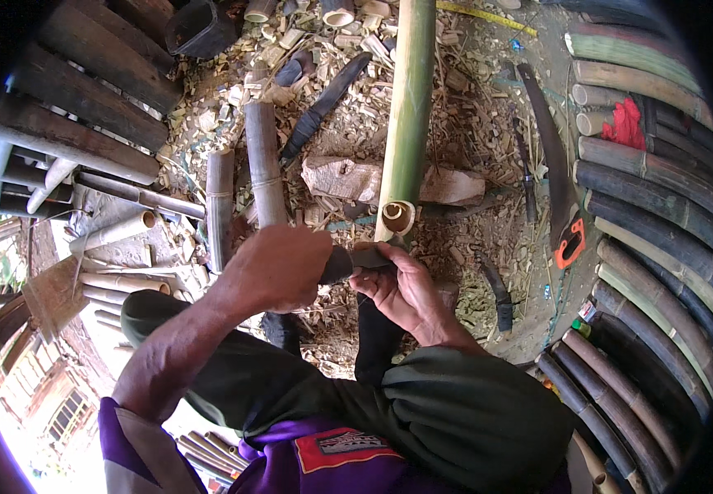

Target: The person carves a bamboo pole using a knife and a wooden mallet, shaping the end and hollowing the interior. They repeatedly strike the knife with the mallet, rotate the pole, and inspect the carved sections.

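My left hand is closed in a fist round the dark wrapped handle of a knife. The fingers of my right hand pinch the knife's short dark blade from the other side. Just beyond them is the open end of a thick green bamboo pole, partly scraped pale. That pole rests across a rough reddish block and slopes away from me. Curled material shows inside the pole's mouth. Whether the blade touches the bamboo, I cannot tell.
Wood chips cover the ground. A dark-handled machete lies left of the pole; a handsaw with an orange handle lies right. Grey bamboo pieces stand at left. Bamboo poles line the right side, with a red cloth on them.
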The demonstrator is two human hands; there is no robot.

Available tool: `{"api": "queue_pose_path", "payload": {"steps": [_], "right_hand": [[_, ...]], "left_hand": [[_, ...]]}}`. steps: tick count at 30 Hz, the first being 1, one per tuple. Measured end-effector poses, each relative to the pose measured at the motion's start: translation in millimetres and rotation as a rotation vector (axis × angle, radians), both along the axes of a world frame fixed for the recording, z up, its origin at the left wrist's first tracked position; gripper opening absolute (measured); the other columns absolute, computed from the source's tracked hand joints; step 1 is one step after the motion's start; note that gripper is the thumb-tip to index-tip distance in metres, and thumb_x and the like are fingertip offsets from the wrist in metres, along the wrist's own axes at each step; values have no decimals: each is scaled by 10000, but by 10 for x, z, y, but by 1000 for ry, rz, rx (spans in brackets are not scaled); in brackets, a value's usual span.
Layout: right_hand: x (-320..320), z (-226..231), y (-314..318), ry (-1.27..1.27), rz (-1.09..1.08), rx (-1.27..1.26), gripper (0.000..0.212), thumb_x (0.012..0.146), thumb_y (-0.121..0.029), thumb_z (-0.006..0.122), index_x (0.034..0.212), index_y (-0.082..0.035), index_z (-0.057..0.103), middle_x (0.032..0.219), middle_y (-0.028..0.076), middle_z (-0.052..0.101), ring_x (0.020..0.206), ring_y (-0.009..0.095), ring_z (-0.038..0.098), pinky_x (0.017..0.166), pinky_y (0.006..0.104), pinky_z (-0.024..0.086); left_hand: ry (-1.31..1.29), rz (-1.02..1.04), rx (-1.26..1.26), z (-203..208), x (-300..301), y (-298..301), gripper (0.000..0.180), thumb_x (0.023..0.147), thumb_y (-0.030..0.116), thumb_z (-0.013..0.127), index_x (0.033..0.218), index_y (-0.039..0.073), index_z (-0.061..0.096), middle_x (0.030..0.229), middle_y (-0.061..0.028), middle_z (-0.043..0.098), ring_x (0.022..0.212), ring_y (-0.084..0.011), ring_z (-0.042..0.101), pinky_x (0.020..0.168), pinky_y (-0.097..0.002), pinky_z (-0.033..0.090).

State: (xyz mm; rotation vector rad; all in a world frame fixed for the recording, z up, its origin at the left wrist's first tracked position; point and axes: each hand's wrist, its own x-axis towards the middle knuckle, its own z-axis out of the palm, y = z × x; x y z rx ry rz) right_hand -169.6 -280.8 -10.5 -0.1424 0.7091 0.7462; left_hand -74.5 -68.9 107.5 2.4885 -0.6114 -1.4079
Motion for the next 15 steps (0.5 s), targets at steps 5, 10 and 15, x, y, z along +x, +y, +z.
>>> {"api": "queue_pose_path", "payload": {"steps": [5,10,15], "right_hand": [[219,-57,-400,-118,495,-346,321,1022,-215,557,1113,85,626,950,200,732,780,300,748,657,429,644],[426,15,-515,-372,921,-917,347,971,-307,510,925,0,665,740,123,703,613,181,669,475,316,485],[218,155,-370,-412,840,-823,254,995,-234,526,938,-18,647,778,100,698,592,164,637,505,306,530]], "left_hand": [[275,645,-112,-491,-1051,-346,540,781,232,820,1194,-17,578,999,-278,692,1017,-440,692,848,-511,555],[191,1176,-364,-767,-1679,-1265,571,803,212,823,1233,-56,561,1068,-274,693,1015,-407,696,884,-468,554],[195,1162,-508,-775,-1815,-845,662,767,334,869,1221,-34,560,953,-238,722,920,-373,733,835,-448,575]]}}
